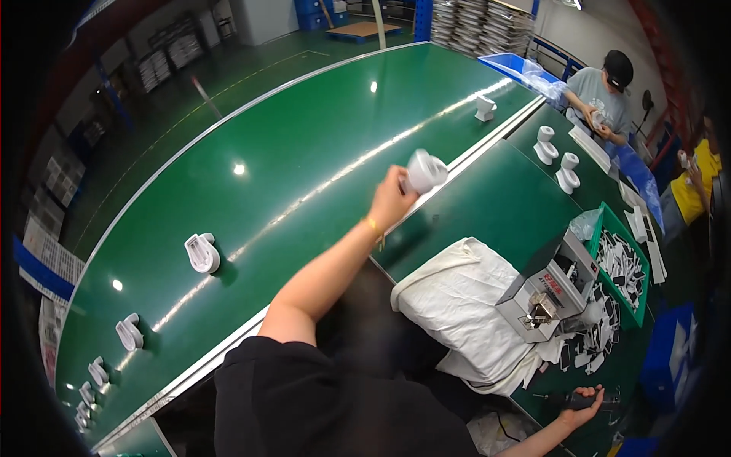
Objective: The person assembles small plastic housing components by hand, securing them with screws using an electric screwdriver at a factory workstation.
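Note:
My left hand [391, 199] is stretched out over the edge of the green belt, its fingers closed round a small white toy-sized toilet [426, 172], slightly smeared by motion. At the lower right my right hand [583, 406] is wrapped round a dark screwdriver [562, 399], its thin bit pointing left. A white cloth [457, 308] lies on the bench in front of me. Beside it stands a grey box-shaped machine [544, 301] with a metal mechanism at its front. Two more white toilets, one nearer [568, 174] and one farther [545, 146], stand upright on the bench.
On the green belt [304, 167] lie several white toilet-shaped pieces [202, 253], with another [485, 108] farther off. A green basket [641, 301] holds small white and dark parts; more parts [598, 335] are scattered beside it. A person in a cap [605, 99] handles a white piece beyond.

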`<action>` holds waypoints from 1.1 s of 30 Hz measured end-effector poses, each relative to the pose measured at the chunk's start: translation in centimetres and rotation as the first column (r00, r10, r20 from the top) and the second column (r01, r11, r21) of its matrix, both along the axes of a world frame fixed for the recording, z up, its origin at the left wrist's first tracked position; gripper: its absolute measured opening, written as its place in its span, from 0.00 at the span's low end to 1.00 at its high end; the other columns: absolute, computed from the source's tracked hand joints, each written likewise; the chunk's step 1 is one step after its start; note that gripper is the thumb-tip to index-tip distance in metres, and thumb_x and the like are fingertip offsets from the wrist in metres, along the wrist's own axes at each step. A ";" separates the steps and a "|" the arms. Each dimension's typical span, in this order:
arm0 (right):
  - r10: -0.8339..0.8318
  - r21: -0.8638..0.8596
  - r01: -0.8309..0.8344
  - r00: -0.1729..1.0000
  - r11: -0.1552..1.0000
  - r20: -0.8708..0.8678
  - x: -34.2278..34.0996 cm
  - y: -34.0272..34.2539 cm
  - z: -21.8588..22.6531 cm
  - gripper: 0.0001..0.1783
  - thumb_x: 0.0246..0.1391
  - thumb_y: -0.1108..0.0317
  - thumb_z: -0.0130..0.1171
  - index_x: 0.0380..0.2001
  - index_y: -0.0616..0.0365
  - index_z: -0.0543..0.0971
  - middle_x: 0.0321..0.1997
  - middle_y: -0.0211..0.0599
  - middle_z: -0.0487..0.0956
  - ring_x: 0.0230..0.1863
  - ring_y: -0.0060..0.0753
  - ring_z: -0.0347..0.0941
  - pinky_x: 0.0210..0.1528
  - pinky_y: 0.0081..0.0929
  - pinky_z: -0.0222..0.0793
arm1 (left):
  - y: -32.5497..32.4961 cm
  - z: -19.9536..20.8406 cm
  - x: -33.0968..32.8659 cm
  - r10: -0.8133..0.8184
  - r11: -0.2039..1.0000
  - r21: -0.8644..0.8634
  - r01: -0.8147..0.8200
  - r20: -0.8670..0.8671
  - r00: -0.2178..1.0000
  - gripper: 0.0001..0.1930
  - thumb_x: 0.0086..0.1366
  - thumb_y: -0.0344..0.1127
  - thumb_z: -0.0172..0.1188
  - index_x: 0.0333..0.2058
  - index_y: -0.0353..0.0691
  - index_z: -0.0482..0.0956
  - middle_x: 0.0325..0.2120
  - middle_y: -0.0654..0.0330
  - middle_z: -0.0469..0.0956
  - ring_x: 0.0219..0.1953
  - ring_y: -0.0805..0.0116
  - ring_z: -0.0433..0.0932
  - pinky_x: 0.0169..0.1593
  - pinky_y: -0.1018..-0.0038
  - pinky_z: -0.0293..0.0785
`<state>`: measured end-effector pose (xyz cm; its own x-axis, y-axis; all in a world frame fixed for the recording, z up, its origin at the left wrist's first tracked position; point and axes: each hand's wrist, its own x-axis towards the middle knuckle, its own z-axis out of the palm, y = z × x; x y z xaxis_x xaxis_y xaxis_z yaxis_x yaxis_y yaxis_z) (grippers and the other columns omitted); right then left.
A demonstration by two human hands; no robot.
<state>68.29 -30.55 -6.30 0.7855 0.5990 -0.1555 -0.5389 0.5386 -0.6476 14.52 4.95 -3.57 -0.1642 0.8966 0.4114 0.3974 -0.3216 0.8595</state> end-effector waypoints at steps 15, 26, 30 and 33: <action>0.229 0.107 -0.260 0.943 0.960 0.241 -4.9 -0.4 6.9 0.14 0.59 0.60 0.54 0.44 0.56 0.73 0.24 0.32 0.69 0.26 0.29 0.64 0.34 0.31 0.61 | -2.3 -1.4 -11.7 0.106 0.927 -0.121 -0.356 -0.825 0.555 0.46 0.46 0.58 0.72 0.59 0.39 0.66 0.61 0.47 0.63 0.65 0.46 0.59 0.66 0.58 0.60; 0.070 -0.505 0.164 0.908 0.848 0.413 4.4 5.7 -0.8 0.10 0.47 0.74 0.68 0.32 0.63 0.77 0.26 0.35 0.76 0.25 0.31 0.74 0.27 0.30 0.73 | -25.2 -1.9 -45.3 0.233 0.891 -0.275 -0.361 -0.404 0.884 0.26 0.57 0.40 0.67 0.49 0.30 0.74 0.43 0.50 0.78 0.41 0.60 0.79 0.46 0.67 0.77; 0.063 -0.637 0.375 0.829 0.673 0.555 5.6 5.4 -2.3 0.15 0.42 0.70 0.67 0.35 0.64 0.78 0.29 0.34 0.78 0.27 0.30 0.73 0.31 0.29 0.68 | -20.1 -1.9 -39.3 0.422 0.842 0.283 -0.459 -0.876 0.235 0.32 0.52 0.46 0.72 0.51 0.33 0.73 0.43 0.47 0.78 0.48 0.59 0.77 0.54 0.65 0.72; 0.056 -0.638 0.404 0.816 0.655 0.575 4.8 4.7 -1.7 0.15 0.40 0.69 0.66 0.32 0.64 0.78 0.28 0.33 0.78 0.28 0.30 0.73 0.32 0.29 0.66 | -16.1 0.6 -40.7 -0.028 0.859 -0.200 -0.472 -0.938 0.346 0.33 0.48 0.41 0.75 0.52 0.36 0.72 0.42 0.48 0.79 0.45 0.57 0.79 0.48 0.62 0.77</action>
<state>73.06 -25.82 -7.95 0.9476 0.3192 -0.0104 0.0450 -0.1655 -0.9852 -26.16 -11.16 -2.97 -0.1463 0.9850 0.0912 0.9862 0.1524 -0.0646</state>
